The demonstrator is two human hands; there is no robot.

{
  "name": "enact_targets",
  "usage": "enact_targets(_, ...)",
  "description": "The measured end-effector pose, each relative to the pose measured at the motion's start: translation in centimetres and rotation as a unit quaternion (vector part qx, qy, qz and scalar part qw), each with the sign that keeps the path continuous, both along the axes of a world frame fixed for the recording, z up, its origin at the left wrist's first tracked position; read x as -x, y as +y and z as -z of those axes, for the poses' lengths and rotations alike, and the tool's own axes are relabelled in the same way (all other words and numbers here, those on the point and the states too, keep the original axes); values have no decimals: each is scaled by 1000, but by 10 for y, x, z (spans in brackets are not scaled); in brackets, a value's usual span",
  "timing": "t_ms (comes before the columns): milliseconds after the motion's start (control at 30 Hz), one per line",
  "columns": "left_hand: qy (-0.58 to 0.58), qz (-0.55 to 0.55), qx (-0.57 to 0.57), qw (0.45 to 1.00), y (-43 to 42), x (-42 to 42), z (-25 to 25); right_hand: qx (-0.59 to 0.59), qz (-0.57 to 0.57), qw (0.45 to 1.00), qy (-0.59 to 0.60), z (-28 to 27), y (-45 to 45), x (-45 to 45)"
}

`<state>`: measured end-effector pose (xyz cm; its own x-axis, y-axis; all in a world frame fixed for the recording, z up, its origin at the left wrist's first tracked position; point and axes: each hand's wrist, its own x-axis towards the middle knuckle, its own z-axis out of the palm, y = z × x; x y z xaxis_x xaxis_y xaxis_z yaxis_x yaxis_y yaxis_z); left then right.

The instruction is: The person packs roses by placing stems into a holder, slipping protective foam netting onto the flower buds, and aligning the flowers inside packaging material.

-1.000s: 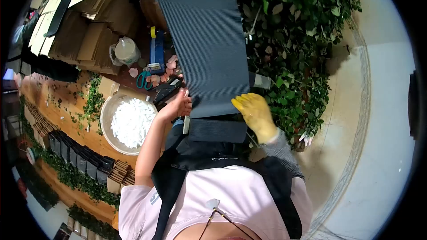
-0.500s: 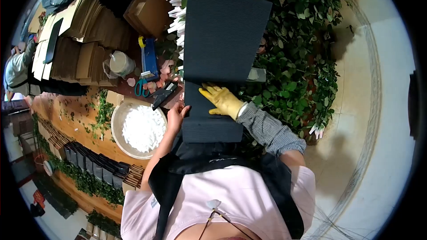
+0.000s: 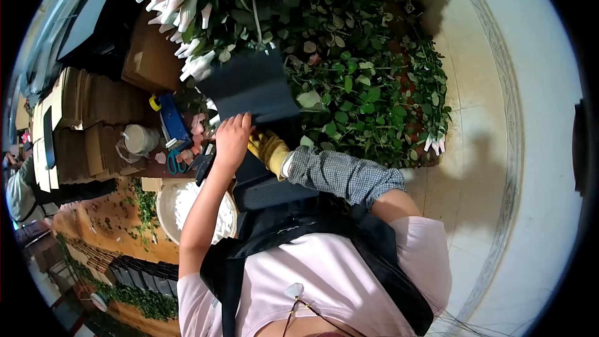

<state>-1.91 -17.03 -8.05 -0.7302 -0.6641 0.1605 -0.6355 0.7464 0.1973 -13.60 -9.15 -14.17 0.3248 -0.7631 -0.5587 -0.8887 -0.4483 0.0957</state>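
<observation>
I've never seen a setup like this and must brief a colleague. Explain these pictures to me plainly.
There is no machine here, only a person's two hands. One camera worn on the head takes every picture, facing forward and down, so the pale pink shirt shows at the bottom. The bare left hand lies over a black ribbed sheet; the yellow-gloved right hand is beside it, partly hidden, so its grip is unclear. Leafy green stems lie ahead and to the right. On the reddish-brown table to the left sits a long blue box-shaped object. Near the left forearm is a round cream tub of small white pieces.
</observation>
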Motion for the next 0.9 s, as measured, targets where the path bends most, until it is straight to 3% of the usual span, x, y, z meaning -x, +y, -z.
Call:
enact_targets(33,-69,-22,-62,995,-5,2,10,26,7,999,-23,2,0,2)
enact_targets(133,68,-1,3,998,-6,1,18,47,16,995,-91,21,-1,5)
enact_targets(167,55,-9,-18,998,-8,1,25,43,12,995,-93,23,-1,8)
enact_targets(300,288,63,-12,955,-2,-14,4,31,-30,997,-64,7,-2,13)
enact_targets(367,344,-20,9,939,6,-48,-29,41,-48,997,-40,6,-1,13)
enact_targets(467,379,-283,31,881,2,-142,-34,39,-54,997,-43,10,2,13)
enact_targets(533,343,-394,159,838,-9,-213,-28,18,-47,998,-47,3,1,13)
enact_targets(600,255,-439,294,810,-24,-277,-35,-13,-29,998,-48,-7,-2,8)
enact_targets(633,236,-443,296,813,-32,-300,-44,-49,-8,998,-34,-7,-3,7)
enact_targets(700,171,-469,247,830,-52,-331,-60,17,-54,998,-36,-13,-1,7)
enact_targets(767,217,-529,37,820,-78,-355,-55,-10,-39,999,-33,-16,-2,5)
enact_targets(833,145,-540,-12,829,-102,-375,-32,-1,-41,998,-41,-13,-1,7)
enact_targets(900,91,-536,-31,839,-112,-370,-38,25,-51,997,-53,-10,2,11)
